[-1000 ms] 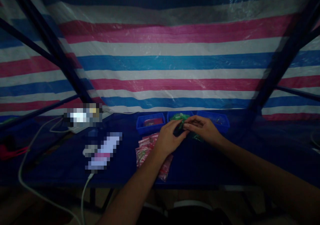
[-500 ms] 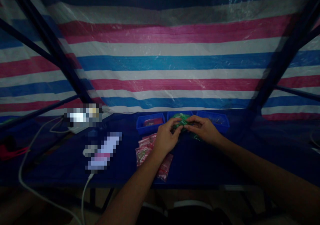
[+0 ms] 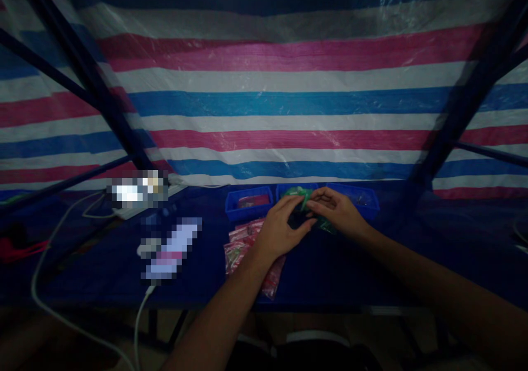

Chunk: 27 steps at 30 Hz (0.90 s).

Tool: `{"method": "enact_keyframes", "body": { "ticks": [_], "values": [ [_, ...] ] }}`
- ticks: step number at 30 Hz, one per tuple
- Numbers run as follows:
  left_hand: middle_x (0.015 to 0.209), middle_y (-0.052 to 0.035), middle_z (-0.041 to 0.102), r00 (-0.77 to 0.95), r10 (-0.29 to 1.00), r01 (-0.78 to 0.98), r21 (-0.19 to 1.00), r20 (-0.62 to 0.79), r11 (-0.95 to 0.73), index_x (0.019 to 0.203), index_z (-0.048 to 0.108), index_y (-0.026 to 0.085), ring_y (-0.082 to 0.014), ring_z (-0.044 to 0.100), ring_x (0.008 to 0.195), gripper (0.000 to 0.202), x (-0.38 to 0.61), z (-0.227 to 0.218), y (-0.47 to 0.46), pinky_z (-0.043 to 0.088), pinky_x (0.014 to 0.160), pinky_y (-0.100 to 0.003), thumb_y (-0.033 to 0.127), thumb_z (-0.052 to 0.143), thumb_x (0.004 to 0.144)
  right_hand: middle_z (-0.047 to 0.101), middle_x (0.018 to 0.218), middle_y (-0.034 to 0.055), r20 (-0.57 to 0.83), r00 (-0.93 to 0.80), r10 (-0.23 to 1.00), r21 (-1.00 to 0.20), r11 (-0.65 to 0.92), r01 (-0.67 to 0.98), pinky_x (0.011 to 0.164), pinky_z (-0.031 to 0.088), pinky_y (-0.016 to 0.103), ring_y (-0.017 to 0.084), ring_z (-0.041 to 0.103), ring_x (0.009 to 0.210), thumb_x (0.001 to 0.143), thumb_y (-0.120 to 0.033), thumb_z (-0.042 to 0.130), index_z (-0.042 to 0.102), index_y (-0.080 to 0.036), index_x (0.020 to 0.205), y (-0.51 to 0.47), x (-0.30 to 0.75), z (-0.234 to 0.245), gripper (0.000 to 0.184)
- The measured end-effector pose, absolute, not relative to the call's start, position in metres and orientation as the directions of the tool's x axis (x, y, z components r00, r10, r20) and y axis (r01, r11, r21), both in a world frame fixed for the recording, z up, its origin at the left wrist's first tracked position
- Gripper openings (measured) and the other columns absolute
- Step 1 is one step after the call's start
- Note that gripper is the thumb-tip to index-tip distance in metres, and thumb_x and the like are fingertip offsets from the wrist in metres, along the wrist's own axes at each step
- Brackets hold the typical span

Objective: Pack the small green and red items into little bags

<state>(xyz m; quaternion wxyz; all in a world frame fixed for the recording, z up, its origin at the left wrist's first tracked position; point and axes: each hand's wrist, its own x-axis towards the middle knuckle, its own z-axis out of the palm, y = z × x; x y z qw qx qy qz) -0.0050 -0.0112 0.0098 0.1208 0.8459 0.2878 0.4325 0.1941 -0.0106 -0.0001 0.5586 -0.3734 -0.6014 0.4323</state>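
Observation:
My left hand [image 3: 281,229] and my right hand [image 3: 336,211] meet over the middle of a dark blue table [image 3: 350,266]. Both pinch a small green plastic bag [image 3: 304,197] held between them, just in front of the middle blue tray [image 3: 284,188]. More green film [image 3: 325,227] shows under my right hand. A pile of pink and red small bags [image 3: 243,247] lies on the table beneath my left wrist.
Three blue trays stand in a row at the back: the left tray [image 3: 248,201] holds red bags, the right tray [image 3: 363,197] sits behind my right hand. A blurred-out object [image 3: 171,248] with a white cable [image 3: 140,316] lies at left. A striped tarp [image 3: 264,101] hangs behind.
My left hand's fingers have shifted along the green bag, drawing slightly back toward me while my right hand stays in place. Nothing else moved.

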Motion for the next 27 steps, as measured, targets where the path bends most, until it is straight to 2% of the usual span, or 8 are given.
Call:
{"method": "enact_keyframes", "body": {
  "ticks": [3, 8, 10, 14, 18, 22, 27],
  "values": [
    [0.122, -0.0082, 0.072, 0.398, 0.636, 0.426, 0.480, 0.661, -0.766, 0.125, 0.067, 0.022, -0.0226, 0.068, 0.112, 0.030, -0.006, 0.008, -0.007, 0.055, 0.101, -0.041, 0.024, 0.066, 0.095, 0.076, 0.099, 0.0058, 0.358, -0.157, 0.921, -0.934, 0.356, -0.039, 0.084, 0.060, 0.036, 0.020, 0.073, 0.088, 0.082, -0.051, 0.079, 0.069, -0.022, 0.099, -0.015, 0.193, 0.005, 0.034],
    [0.112, -0.0065, 0.074, 0.275, 0.680, 0.456, 0.530, 0.679, -0.715, 0.112, 0.072, 0.022, -0.0217, 0.070, 0.104, 0.019, -0.010, 0.009, -0.002, 0.058, 0.094, -0.038, 0.021, 0.063, 0.096, 0.073, 0.087, 0.0032, 0.384, -0.074, 0.920, -0.921, 0.387, 0.040, 0.071, 0.057, 0.031, 0.015, 0.067, 0.070, 0.084, -0.048, 0.077, 0.068, -0.022, 0.095, -0.013, 0.196, 0.004, 0.030],
    [0.109, -0.0067, 0.075, 0.250, 0.703, 0.445, 0.566, 0.666, -0.694, 0.111, 0.073, 0.022, -0.0216, 0.072, 0.098, 0.018, -0.011, 0.009, -0.002, 0.059, 0.090, -0.038, 0.024, 0.064, 0.096, 0.072, 0.087, 0.0026, 0.386, -0.027, 0.922, -0.920, 0.387, 0.065, 0.068, 0.057, 0.030, 0.015, 0.067, 0.071, 0.082, -0.046, 0.080, 0.067, -0.022, 0.096, -0.010, 0.197, 0.000, 0.031],
    [0.110, -0.0064, 0.076, 0.269, 0.737, 0.355, 0.647, 0.620, -0.675, 0.117, 0.071, 0.022, -0.0213, 0.074, 0.096, 0.023, -0.009, 0.005, -0.002, 0.061, 0.089, -0.037, 0.025, 0.067, 0.094, 0.075, 0.105, 0.0058, 0.385, -0.084, 0.919, -0.920, 0.389, 0.039, 0.081, 0.059, 0.033, 0.020, 0.072, 0.092, 0.078, -0.041, 0.084, 0.069, -0.022, 0.107, -0.008, 0.197, -0.005, 0.038],
    [0.110, -0.0051, 0.076, 0.288, 0.752, 0.289, 0.695, 0.593, -0.659, 0.125, 0.065, 0.024, -0.0198, 0.074, 0.097, 0.030, -0.006, 0.001, -0.002, 0.061, 0.091, -0.036, 0.023, 0.066, 0.095, 0.077, 0.100, 0.0049, 0.349, -0.176, 0.920, -0.933, 0.359, 0.031, 0.079, 0.059, 0.033, 0.017, 0.072, 0.080, 0.079, -0.042, 0.083, 0.073, -0.021, 0.104, -0.009, 0.195, -0.006, 0.034],
    [0.109, -0.0059, 0.073, 0.259, 0.724, 0.323, 0.649, 0.639, -0.688, 0.126, 0.064, 0.023, -0.0189, 0.072, 0.093, 0.033, -0.006, 0.003, -0.001, 0.062, 0.087, -0.036, 0.022, 0.068, 0.093, 0.076, 0.087, 0.0031, 0.326, -0.096, 0.940, -0.944, 0.329, 0.021, 0.070, 0.057, 0.030, 0.017, 0.070, 0.072, 0.074, -0.043, 0.086, 0.071, -0.020, 0.097, -0.009, 0.194, -0.006, 0.036],
    [0.124, -0.0097, 0.065, 0.235, 0.629, 0.354, 0.538, 0.741, -0.765, 0.118, 0.069, 0.022, -0.0228, 0.066, 0.113, 0.026, -0.007, 0.011, -0.006, 0.062, 0.084, -0.034, 0.024, 0.070, 0.092, 0.070, 0.076, -0.0012, 0.352, 0.046, 0.935, -0.936, 0.351, 0.016, 0.060, 0.052, 0.025, 0.014, 0.067, 0.065, 0.073, -0.041, 0.087, 0.064, -0.021, 0.094, -0.006, 0.196, -0.007, 0.037]
  ]
}}
